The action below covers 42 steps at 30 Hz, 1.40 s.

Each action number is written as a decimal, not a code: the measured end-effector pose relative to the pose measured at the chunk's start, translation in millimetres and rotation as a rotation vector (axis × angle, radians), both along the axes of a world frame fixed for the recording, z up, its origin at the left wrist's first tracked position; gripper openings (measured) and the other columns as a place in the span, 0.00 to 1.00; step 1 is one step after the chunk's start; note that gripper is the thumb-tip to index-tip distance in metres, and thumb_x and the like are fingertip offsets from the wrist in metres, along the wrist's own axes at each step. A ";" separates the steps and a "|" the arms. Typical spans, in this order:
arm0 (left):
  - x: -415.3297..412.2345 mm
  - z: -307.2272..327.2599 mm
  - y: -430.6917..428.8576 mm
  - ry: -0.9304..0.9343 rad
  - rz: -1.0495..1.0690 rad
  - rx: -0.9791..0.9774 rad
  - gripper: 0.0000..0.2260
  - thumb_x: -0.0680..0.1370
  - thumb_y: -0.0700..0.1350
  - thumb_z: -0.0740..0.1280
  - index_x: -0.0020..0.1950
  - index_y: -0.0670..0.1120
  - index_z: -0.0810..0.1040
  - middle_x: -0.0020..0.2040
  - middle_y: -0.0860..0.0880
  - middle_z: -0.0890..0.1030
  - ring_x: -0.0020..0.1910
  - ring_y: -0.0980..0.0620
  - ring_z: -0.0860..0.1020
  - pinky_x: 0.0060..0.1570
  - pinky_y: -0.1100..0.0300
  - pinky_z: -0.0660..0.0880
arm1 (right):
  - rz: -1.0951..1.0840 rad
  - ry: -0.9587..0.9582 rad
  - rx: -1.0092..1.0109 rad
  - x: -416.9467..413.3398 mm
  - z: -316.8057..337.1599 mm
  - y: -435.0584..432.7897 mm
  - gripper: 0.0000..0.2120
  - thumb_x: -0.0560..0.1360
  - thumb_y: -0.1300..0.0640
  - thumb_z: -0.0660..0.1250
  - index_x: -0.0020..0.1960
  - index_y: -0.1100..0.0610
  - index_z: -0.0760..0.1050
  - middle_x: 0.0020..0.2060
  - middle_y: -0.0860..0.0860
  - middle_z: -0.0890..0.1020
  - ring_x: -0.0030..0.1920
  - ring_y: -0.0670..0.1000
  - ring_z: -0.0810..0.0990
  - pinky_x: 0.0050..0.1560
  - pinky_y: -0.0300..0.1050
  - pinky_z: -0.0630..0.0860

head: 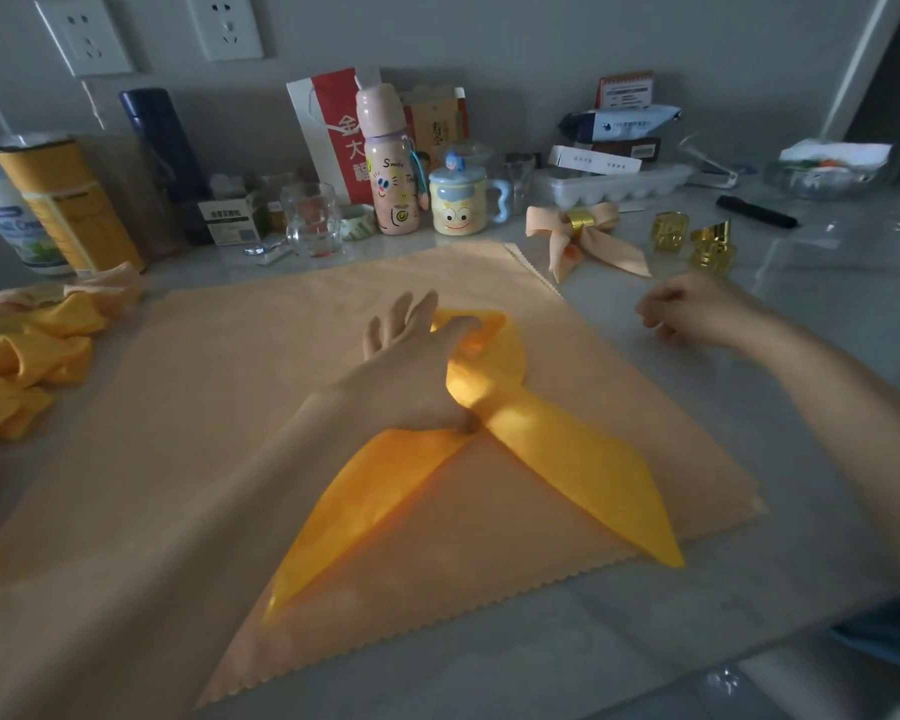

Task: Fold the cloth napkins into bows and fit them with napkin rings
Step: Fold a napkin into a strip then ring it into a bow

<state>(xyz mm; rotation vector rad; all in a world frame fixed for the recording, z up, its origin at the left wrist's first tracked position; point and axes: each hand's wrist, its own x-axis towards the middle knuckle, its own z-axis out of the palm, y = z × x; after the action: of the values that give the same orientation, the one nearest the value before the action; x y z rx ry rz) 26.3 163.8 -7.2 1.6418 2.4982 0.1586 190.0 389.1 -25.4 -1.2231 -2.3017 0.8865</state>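
Left grip [411, 366] flat, fingers straight, pressing yellow napkin [567, 459] loop beneath it. Right grip [692, 314] loosely curled, seemingly empty; gold rings [670, 232] beyond it. Risk: easing pressure lets slippery loop spring open.

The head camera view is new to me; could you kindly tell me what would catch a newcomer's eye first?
The bright yellow cloth napkin, looped with two crossed tails, lies at the centre of a flat peach cloth, with the left hand pressing its crossing. Behind to the right sits a finished peach napkin bow in a shiny gold ring.
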 end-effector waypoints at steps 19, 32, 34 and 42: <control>30.6 -6.2 14.7 -0.185 -0.308 0.188 0.20 0.77 0.55 0.63 0.69 0.58 0.66 0.75 0.59 0.56 0.72 0.64 0.41 0.70 0.58 0.43 | -0.348 -0.319 0.596 -4.1 -28.6 96.3 0.17 0.74 0.60 0.62 0.62 0.63 0.69 0.58 0.65 0.74 0.61 0.64 0.70 0.65 0.57 0.59; 47.7 -9.0 12.8 -0.106 -0.519 -0.090 0.33 0.75 0.45 0.68 0.75 0.59 0.55 0.76 0.58 0.55 0.74 0.60 0.44 0.69 0.63 0.39 | 0.130 0.196 0.115 21.8 15.1 -36.2 0.07 0.67 0.58 0.75 0.39 0.55 0.77 0.35 0.49 0.81 0.36 0.44 0.78 0.36 0.32 0.72; 48.1 -11.4 10.7 -0.073 -0.515 -0.064 0.33 0.76 0.46 0.67 0.76 0.56 0.54 0.76 0.54 0.57 0.75 0.57 0.49 0.71 0.60 0.40 | 0.224 0.227 -0.013 38.1 26.1 -75.4 0.08 0.65 0.55 0.75 0.39 0.55 0.78 0.33 0.48 0.82 0.32 0.39 0.77 0.32 0.28 0.71; 47.8 -27.1 3.5 -0.028 -0.501 0.291 0.12 0.77 0.51 0.63 0.58 0.51 0.77 0.56 0.52 0.76 0.59 0.53 0.73 0.65 0.59 0.58 | 0.354 0.069 -0.113 55.0 22.0 -138.0 0.23 0.72 0.39 0.66 0.42 0.61 0.79 0.33 0.54 0.80 0.32 0.43 0.76 0.35 0.35 0.72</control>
<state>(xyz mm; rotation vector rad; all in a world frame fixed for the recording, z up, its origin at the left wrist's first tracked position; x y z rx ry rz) 74.1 167.3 -34.3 2.2985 2.0321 0.4956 245.0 251.1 -3.4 -0.8214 -2.4820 1.1720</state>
